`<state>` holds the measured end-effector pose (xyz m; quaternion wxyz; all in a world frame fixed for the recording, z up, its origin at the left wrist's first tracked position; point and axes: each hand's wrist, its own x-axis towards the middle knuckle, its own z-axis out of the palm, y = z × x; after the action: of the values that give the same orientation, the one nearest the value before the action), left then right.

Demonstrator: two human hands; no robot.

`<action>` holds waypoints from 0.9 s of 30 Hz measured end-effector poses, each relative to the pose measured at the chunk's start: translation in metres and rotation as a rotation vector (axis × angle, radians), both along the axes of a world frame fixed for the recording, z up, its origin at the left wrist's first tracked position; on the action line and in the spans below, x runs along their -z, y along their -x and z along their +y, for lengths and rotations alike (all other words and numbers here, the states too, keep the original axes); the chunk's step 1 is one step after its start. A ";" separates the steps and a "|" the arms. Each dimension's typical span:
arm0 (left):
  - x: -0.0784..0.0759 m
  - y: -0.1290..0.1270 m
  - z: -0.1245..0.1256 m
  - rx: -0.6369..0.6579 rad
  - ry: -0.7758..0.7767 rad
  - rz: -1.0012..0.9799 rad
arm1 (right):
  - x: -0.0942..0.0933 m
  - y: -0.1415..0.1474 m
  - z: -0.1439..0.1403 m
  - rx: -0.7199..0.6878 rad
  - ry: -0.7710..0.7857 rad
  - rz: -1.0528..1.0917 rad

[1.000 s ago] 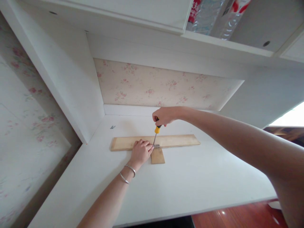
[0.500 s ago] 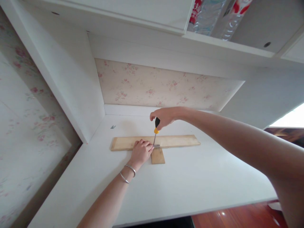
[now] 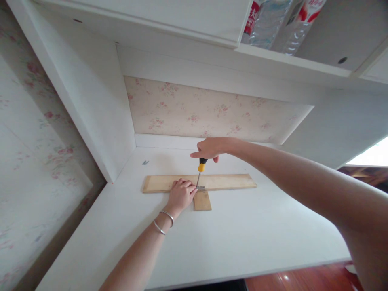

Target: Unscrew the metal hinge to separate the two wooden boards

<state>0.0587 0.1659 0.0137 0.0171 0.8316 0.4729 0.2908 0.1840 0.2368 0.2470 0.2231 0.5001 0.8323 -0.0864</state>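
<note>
My right hand (image 3: 209,148) is closed round the black and yellow handle of a screwdriver (image 3: 201,167). Its shaft points down, with the tip at the left end of a small metal hinge (image 3: 201,188). That hinge lies where a long wooden board (image 3: 228,181) meets a short wooden piece (image 3: 202,201). My left hand (image 3: 181,195) presses on the long board, its fingers bent and close together. The left fingertips are right beside the screwdriver tip; whether they pinch a screw there is too small to tell.
The boards lie on a white desktop (image 3: 257,230). Small grey metal bits (image 3: 146,162) rest at the back left. A white side panel (image 3: 87,97) stands on the left. Overhead, a shelf holds plastic bottles (image 3: 268,24). Reddish flooring (image 3: 297,281) shows past the front edge.
My right hand has turned on the screwdriver handle, its fingers now over the top. The left hand and boards stay in place; the view has shifted slightly.
</note>
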 end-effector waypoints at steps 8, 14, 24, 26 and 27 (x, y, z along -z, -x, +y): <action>-0.001 0.000 -0.001 0.000 -0.009 0.013 | -0.005 -0.001 -0.001 -0.186 0.049 0.074; 0.001 0.001 0.000 0.005 -0.010 0.018 | -0.002 0.000 0.000 -0.049 0.000 -0.072; -0.001 0.001 0.000 0.009 0.001 0.013 | -0.002 0.000 0.002 0.065 -0.019 -0.019; 0.000 0.001 0.000 0.010 -0.002 0.013 | -0.003 0.004 0.002 0.078 -0.007 -0.082; 0.000 0.002 0.000 0.011 -0.002 0.014 | -0.003 0.005 0.003 0.048 0.001 -0.082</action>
<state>0.0572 0.1662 0.0136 0.0144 0.8362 0.4681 0.2855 0.1793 0.2395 0.2499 0.2553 0.5229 0.8101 -0.0717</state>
